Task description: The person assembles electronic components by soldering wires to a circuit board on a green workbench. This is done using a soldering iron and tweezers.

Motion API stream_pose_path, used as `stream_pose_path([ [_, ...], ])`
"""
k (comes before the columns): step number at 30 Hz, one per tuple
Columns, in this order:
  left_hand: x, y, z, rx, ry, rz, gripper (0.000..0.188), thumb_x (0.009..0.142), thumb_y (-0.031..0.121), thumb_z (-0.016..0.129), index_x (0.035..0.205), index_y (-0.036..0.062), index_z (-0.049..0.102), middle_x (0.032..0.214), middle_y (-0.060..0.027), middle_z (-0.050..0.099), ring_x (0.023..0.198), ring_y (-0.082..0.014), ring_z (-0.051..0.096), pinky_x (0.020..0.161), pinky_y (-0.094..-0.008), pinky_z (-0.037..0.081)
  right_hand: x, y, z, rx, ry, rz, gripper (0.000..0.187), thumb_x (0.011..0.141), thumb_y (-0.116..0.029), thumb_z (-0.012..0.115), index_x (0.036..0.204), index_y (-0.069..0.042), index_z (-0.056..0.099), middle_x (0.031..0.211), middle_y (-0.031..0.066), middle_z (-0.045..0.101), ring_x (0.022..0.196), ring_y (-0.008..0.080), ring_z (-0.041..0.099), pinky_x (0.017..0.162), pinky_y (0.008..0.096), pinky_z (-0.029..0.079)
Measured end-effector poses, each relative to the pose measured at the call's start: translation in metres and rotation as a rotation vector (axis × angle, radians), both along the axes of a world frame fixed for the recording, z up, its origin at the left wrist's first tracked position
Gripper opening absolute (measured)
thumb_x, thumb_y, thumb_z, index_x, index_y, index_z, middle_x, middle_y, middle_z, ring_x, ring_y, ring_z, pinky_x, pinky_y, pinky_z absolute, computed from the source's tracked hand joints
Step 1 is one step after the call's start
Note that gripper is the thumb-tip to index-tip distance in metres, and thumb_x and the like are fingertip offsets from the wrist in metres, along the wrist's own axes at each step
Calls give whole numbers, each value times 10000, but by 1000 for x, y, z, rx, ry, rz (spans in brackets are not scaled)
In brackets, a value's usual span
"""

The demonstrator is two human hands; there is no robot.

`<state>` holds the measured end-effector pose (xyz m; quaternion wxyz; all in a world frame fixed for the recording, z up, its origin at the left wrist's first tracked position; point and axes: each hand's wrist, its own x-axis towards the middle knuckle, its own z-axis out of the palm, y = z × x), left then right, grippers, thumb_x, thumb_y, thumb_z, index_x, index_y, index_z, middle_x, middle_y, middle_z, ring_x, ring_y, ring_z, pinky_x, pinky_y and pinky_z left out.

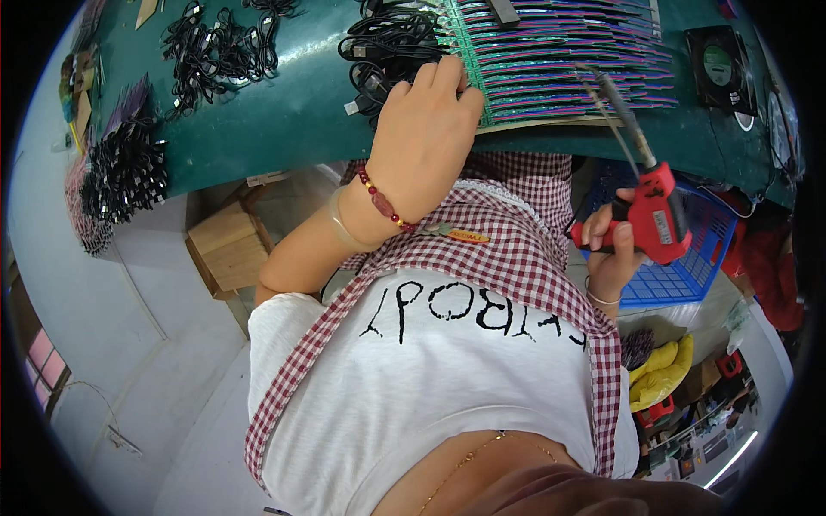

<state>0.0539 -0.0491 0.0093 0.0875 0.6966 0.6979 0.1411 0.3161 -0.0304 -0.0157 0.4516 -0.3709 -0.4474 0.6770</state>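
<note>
Nearest the body, the right hand (613,245) is closed round the handle of a red soldering gun (661,219), raised in front of a blue crate (658,279); its metal barrel slants away from the body and a little leftward, over the right part of the wires. Whether the tip touches anything, I cannot tell. Farther in and to the left, the left hand (426,129) is over the table (258,129) with its fingers bent and fingertips low; they hide what lies beneath, so whether they pinch anything is unclear. Just beyond those fingertips, slightly to the right, lies the bright green strip (462,39), its long axis running away from the body. The left hand is clearly the nearer one; the right hand is well apart, with the strip ahead of it and to its left. From the strip the coloured wires (551,73) run rightward in near-parallel rows, crosswise to its length. On its left, beside and beyond the left hand, coiled black cables (391,39) are bunched close to it.
</note>
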Motion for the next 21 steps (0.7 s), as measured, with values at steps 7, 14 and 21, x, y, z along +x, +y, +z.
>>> stream_pose_path([
  [7, -7, -12, 24, -42, -17, 15, 168, 689, 79, 660, 840, 62, 590, 960, -52, 515, 905, -240, 514, 723, -365, 402, -21, 46, 17, 20, 149, -68, 424, 899, -276, 517, 1193, 7, 400, 796, 124, 522, 640, 150, 505, 623, 310, 466],
  [14, -72, 50, -5, 324, -33, 55, 173, 744, 139, 648, 876, 41, 595, 919, -103, 562, 907, -274, 544, 731, -371, 416, -98, 91, 21, -212, 778, 258, 359, 881, -162, 495, 1206, -31, 417, 1384, 263, 292, 1345, 347, 205, 1029, 655, 168],
  [21, -93, 86, -25, 212, 302, 41, 321, 818, 380, 563, 837, 75, 660, 815, -48, 588, 882, -210, 535, 712, -400, 402, -141, 102, -3, -304, 748, 264, 298, 860, -131, 517, 1128, -27, 436, 1360, 247, 318, 1338, 342, 222, 1015, 635, 243],
])
